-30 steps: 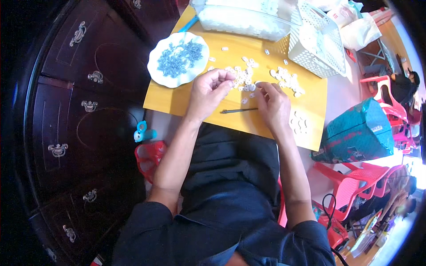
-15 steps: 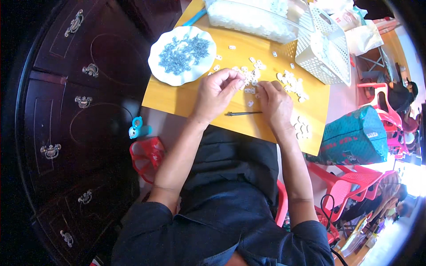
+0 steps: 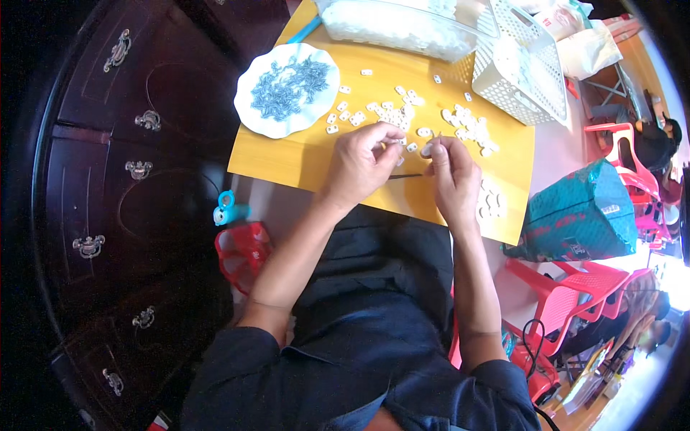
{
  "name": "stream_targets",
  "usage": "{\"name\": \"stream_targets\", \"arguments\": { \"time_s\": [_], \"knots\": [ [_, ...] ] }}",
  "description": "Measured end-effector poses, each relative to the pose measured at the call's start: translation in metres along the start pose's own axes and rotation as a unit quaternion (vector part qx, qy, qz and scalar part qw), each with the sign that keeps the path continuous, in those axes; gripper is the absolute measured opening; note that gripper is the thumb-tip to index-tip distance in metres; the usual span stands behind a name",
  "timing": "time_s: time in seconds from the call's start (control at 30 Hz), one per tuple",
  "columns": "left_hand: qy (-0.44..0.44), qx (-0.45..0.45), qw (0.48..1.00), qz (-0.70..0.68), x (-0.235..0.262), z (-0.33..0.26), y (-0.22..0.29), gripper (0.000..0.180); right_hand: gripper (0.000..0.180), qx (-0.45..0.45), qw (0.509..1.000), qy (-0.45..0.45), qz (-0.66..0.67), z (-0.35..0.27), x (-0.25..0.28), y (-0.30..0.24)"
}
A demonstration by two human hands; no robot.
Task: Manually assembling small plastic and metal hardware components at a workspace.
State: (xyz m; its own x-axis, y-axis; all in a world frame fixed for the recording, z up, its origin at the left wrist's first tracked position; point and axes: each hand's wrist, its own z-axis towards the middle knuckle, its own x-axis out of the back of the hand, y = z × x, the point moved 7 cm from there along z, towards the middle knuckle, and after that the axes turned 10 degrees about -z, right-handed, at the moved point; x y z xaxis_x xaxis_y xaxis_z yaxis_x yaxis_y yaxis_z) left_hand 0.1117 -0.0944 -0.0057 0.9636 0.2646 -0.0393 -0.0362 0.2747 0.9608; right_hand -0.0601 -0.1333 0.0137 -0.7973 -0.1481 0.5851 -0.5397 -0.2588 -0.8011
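Both hands meet over the yellow board [image 3: 302, 154]: the left hand [image 3: 363, 164] and right hand [image 3: 451, 172] each pinch what looks like a white piece [image 3: 427, 149]. Tiny, light, rigid; best nipped at its edges. More pieces [image 3: 467, 129] and a plate [image 3: 248, 118] lie beyond.

**Wood, plastic and cloth about the work**

The counter [image 3: 287, 154] is a yellow board with a smooth, matt, wood-like face. Scattered on it are small white pieces [image 3: 467, 129] that look like hard plastic with a slight sheen. The plate [image 3: 248, 118] is white and glossy, heaped with small blue bits [image 3: 287, 86] of dull finish. The white basket [image 3: 521, 72] is moulded plastic latticework. The cabinet [image 3: 108, 187] is dark polished wood, with metal handles [image 3: 139, 169] of a dull silver look. The teal bag [image 3: 582, 215] appears woven and slightly shiny. The red chair [image 3: 568, 287] is smooth plastic.
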Motion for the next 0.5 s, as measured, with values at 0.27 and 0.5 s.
{"name": "stream_targets", "arguments": {
  "time_s": [0.27, 0.5],
  "knots": [
    [-0.063, -0.026, 0.985, 0.161, -0.005, 0.002, 0.015, 0.011, 0.017, -0.177, 0.937, -0.071, 0.294, -0.036, -0.006, 0.041],
    [-0.135, 0.071, 0.988, 0.031, -0.034, -0.011, 0.024, 0.009, 0.019, -0.139, 0.944, -0.055, 0.294, -0.042, -0.006, 0.036]
  ]
}}
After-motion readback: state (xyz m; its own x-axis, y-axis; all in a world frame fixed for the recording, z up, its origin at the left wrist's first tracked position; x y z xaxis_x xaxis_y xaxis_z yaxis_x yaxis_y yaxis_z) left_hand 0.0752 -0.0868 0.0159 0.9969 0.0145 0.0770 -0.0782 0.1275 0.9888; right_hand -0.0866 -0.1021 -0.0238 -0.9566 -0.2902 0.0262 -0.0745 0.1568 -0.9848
